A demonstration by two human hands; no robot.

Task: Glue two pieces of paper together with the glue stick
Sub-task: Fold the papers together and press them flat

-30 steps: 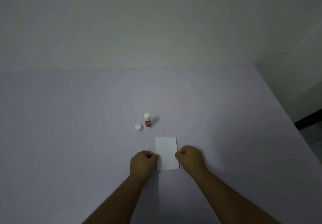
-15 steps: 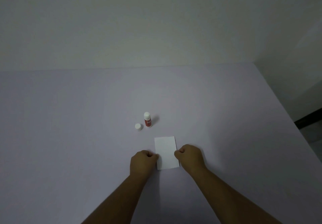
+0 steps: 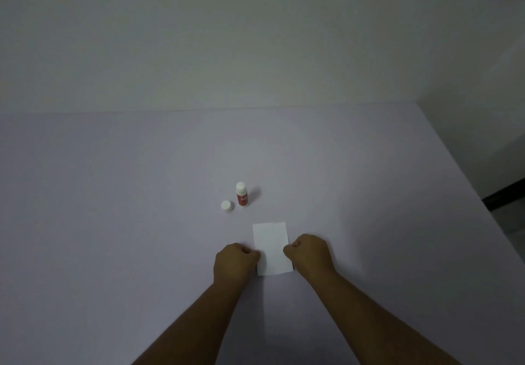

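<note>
Head view, and it's all about the paper (image 3: pixel 272 248): one white rectangle shows, lying flat on the pale table (image 3: pixel 113 222), close in front of the person and a touch right of centre. Only one outline is visible, so if two sheets are there, they're stacked edge to edge; I can't make out a second layer from up here.

Left hand (image 3: pixel 235 262) is curled into a loose fist, fingertips touching the sheet's left edge about halfway down. Right hand (image 3: pixel 309 252) is curled the same way at the right edge, covering a bit of that side. Whether they're pinching the edges or just pressing them down, I can't tell; the fingers are tucked under.

Further out, the glue stick (image 3: pixel 241 194) stands upright, red body, white tip exposed, well apart from the paper and up to the left. Its white cap (image 3: pixel 226 206) sits just beside it on the table, off the tube.

My read on progress: cap off, stick set down, both hands on the paper. That looks like the late stage, with the sheets being aligned or pressed together. Likely left: a firm smoothing, then recapping the stick. But no glue is visible on the white, so that's a judgement.

The count: one visible paper rectangle, one glue stick, one cap, two hands, one table.
</note>
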